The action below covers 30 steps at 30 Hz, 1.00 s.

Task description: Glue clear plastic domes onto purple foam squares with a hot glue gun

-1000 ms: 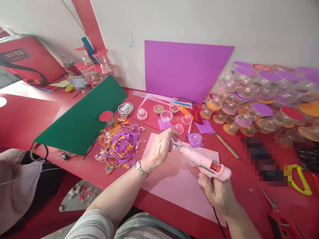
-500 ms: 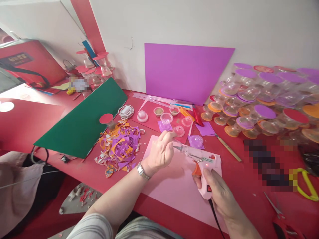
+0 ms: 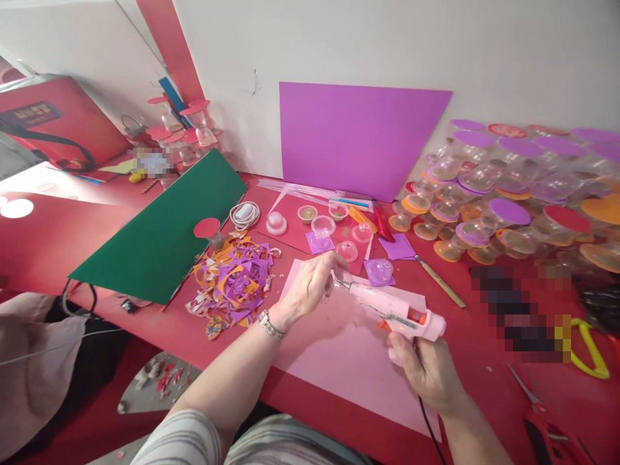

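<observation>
My right hand (image 3: 429, 368) is closed around the handle of a pink glue gun (image 3: 387, 307), whose metal nozzle points left. At the nozzle's tip, my left hand (image 3: 312, 284) has its fingers pinched around a small clear plastic piece (image 3: 330, 284), partly hidden by the fingers. Both hands are above a pink sheet (image 3: 339, 374) on the red table. Clear plastic domes (image 3: 346, 251) lie just behind the left hand, and another dome rests on a purple square (image 3: 380, 272) behind the glue gun.
Purple and orange scraps (image 3: 237, 278) are heaped at the left, beside a green board (image 3: 159, 232). Stacked clear containers with coloured discs (image 3: 508, 212) fill the back right. A wooden-handled tool (image 3: 440, 281) and scissors (image 3: 537, 407) lie right. Part of a person (image 3: 39, 368) shows at far left.
The glue gun has turned onto its side, with its rear now further right. My left fingers have curled in at the nozzle, and the clear piece now shows there.
</observation>
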Available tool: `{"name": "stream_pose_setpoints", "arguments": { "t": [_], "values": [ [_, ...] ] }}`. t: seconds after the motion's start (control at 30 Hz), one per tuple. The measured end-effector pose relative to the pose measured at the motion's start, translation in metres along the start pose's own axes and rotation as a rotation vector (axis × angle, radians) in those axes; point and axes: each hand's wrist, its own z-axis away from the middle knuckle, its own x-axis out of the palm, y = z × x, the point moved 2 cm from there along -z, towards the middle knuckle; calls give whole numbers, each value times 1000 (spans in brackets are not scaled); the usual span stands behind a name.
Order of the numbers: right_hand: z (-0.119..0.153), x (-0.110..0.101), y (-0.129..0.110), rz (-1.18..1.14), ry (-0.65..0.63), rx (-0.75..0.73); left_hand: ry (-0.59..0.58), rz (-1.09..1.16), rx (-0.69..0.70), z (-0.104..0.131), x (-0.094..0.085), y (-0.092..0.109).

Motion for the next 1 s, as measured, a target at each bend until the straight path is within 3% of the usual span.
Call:
{"name": "stream_pose_setpoints", "arguments": {
  "t": [0.1,0.27,0.37,0.5,0.7,1.0],
  "values": [
    [2,4,2,-39,-35,52,59,-127,119,0,1,3],
    [9,8,-5,-264,-4,335,131,-280,312,2,2,5],
    [7,10,-7,-385,-67,445,151,-384,381,4,3,4],
    [4,9,-5,-439,-95,527,152,-473,401,4,2,2],
    [3,4,-7,-394,6,539,70,-558,469,0,0,2],
    [7,3,-9,-298,94,541,51,-815,352,1,0,-1]
  ]
}}
